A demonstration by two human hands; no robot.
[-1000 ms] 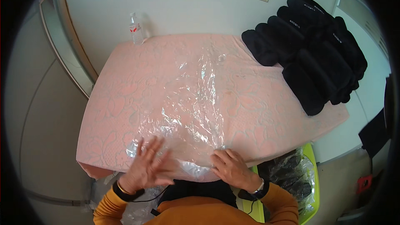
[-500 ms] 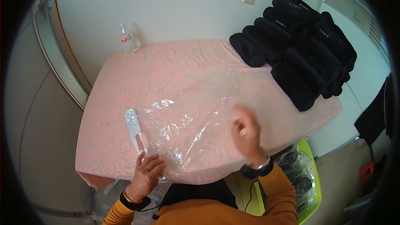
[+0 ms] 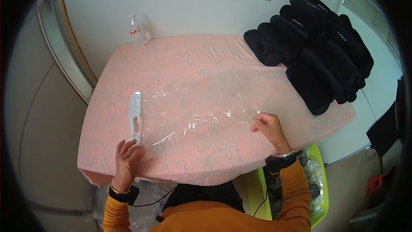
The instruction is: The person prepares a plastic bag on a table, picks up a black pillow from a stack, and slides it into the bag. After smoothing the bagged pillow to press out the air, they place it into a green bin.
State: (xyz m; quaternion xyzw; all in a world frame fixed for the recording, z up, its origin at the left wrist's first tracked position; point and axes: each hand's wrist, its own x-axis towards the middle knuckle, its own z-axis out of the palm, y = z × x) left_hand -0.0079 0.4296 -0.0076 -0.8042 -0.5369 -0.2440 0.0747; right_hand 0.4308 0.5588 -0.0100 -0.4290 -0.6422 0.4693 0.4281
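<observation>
Across the pink cloth (image 3: 103, 133) lies a clear bag (image 3: 193, 122), drawn out nearly flat between two hands, with its white strip (image 3: 135, 103) at the left end. That much looks done: the film runs from one side to the other, its wrinkles few. The left hand (image 3: 128, 159) rests at the strip's lower end, fingers a little apart, tips down on the plastic. The right hand (image 3: 268, 128) is at the far right of the film, fingers curled in, thumb against forefinger — they seem to pinch the edge, though film this clear makes it hard to be sure.

Nothing shows inside the bag, so I'd judge any filling is yet to be done. The black cushions (image 3: 328, 66) lie bare in a heap at the back right, well apart from both hands. Down beside the table, the green bin (image 3: 325, 180) holds dark things (image 3: 316, 192) under clear plastic — perhaps ones already wrapped.
</observation>
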